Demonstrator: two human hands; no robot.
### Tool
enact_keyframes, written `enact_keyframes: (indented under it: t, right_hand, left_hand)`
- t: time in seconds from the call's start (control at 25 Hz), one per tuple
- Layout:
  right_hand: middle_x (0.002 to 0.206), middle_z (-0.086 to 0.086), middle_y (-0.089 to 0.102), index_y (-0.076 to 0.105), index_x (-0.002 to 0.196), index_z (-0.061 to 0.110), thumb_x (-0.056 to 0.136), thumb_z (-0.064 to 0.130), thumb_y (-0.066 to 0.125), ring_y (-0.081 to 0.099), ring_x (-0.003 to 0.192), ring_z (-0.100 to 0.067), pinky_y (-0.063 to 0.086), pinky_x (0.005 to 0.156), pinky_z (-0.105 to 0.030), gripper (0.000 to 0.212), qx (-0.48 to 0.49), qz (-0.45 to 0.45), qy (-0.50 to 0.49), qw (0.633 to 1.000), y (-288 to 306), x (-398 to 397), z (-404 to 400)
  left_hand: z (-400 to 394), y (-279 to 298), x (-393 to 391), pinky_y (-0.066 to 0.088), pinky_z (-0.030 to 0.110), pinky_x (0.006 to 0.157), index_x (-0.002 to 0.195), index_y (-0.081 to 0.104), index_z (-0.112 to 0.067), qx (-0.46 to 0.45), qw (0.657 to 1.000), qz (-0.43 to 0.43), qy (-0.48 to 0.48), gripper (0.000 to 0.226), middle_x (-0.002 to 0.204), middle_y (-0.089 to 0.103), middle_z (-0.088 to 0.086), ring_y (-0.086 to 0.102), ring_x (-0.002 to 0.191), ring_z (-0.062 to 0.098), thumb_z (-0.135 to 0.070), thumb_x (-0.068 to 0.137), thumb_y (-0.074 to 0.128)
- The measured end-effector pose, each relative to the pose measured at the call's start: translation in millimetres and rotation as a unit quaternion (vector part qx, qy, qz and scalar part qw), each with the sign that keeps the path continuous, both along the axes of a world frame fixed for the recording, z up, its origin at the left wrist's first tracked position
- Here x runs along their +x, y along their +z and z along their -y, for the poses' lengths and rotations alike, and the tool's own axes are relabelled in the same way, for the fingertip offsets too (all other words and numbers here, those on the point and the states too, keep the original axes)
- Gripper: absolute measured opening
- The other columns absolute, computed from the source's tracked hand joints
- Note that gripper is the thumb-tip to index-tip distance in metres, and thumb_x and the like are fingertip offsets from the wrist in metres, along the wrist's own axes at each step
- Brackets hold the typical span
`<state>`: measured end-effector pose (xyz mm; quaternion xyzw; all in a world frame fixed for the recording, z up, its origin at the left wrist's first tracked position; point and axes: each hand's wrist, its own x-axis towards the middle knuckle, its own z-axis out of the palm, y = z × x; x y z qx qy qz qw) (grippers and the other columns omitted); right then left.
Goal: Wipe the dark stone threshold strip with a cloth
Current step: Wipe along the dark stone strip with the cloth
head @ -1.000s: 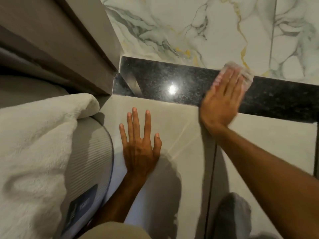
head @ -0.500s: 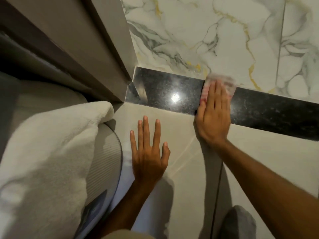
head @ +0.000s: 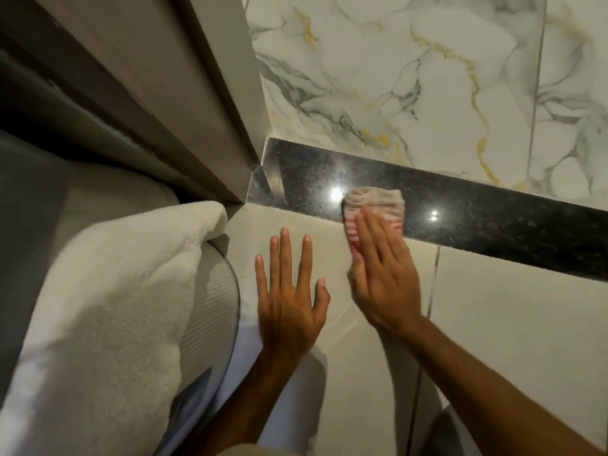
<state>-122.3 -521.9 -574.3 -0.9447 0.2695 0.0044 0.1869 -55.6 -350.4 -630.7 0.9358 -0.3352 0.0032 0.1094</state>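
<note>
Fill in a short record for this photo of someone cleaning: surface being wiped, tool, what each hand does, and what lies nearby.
Surface: dark stone threshold strip, glossy, between marble-look tile and plain floor tile
Tool: cloth, pale with red stripes
Right hand: pressed flat on the cloth, which lies across the strip's near edge
Left hand: empty, flat on the floor tile, fingers spread
Nearby: white fluffy towel at left, door frame at the strip's left end
</note>
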Motion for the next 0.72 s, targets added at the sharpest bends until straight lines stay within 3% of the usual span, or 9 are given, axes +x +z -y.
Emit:
enact_keyframes:
  t: [0.08,0.16,0.28,0.44,0.56,0.64,0.72]
  right_hand:
    - [0.184,-0.011,0.026,0.022,0.177,0.017,0.11,0.044,0.038,0.029,0.169,-0.03,0.022,0.139,-0.047,0.075,-0.032,-0.001,-0.084,0.996,-3,24,15]
    - [0.18,-0.014,0.029,0.028,0.174,0.017,0.106,0.048,0.041,0.03,0.165,-0.036,0.023,0.138,-0.053,0.076,-0.026,-0.001,-0.176,0.984,2,81,35]
    - [0.178,-0.015,0.034,0.042,0.166,0.017,0.11,0.045,0.043,0.031,0.167,-0.036,0.023,0.141,-0.053,0.064,-0.017,-0.019,-0.176,0.984,11,120,62]
    - [0.172,-0.017,0.04,0.041,0.167,0.011,0.114,0.037,0.043,0.036,0.163,-0.038,0.027,0.14,-0.054,0.059,-0.027,-0.033,-0.203,0.978,17,89,71]
    - [0.174,-0.018,0.038,0.034,0.17,0.011,0.117,0.039,0.036,0.038,0.162,-0.037,0.027,0.14,-0.054,0.06,-0.033,-0.044,-0.121,0.991,17,127,51]
    - [0.183,-0.015,0.028,0.025,0.176,0.013,0.119,0.039,0.033,0.026,0.172,-0.033,0.016,0.145,-0.05,0.063,0.003,-0.047,-0.007,0.999,14,153,34]
    - [0.185,-0.011,0.026,0.025,0.177,0.015,0.12,0.04,0.034,0.023,0.173,-0.029,0.012,0.146,-0.047,0.063,0.027,-0.046,0.025,0.998,13,160,34]
  left_hand:
    - [1,-4,2,0.017,0.062,0.138,0.175,0.02,-0.018,-0.013,1.0,-0.001,0.002,0.068,0.183,0.018,0.017,0.013,0.171,0.035,-0.046,0.114,0.033]
    - [-1,-7,2,0.015,0.06,0.139,0.175,0.021,-0.019,-0.017,1.0,-0.002,0.007,0.069,0.183,0.018,0.017,0.012,0.171,0.035,-0.047,0.114,0.034]
    - [-2,-4,1,0.018,0.061,0.138,0.175,0.022,-0.018,-0.006,1.0,0.005,0.001,0.069,0.182,0.02,0.017,0.016,0.17,0.036,-0.047,0.114,0.037]
    - [2,-1,1,0.021,0.063,0.136,0.176,0.017,-0.018,0.005,1.0,-0.015,0.006,0.071,0.184,0.015,0.017,0.012,0.171,0.036,-0.048,0.113,0.031]
    - [0,-7,1,0.018,0.062,0.138,0.176,0.016,-0.017,-0.001,1.0,0.009,0.004,0.07,0.184,0.014,0.017,0.012,0.171,0.036,-0.047,0.114,0.032]
    - [-3,-9,0,0.018,0.062,0.138,0.176,0.016,-0.017,0.004,1.0,0.023,-0.002,0.07,0.183,0.014,0.018,0.013,0.171,0.036,-0.046,0.115,0.033]
    - [-1,-7,-1,0.019,0.063,0.137,0.176,0.015,-0.017,0.007,1.0,0.015,-0.003,0.069,0.183,0.014,0.019,0.012,0.171,0.036,-0.046,0.115,0.03]
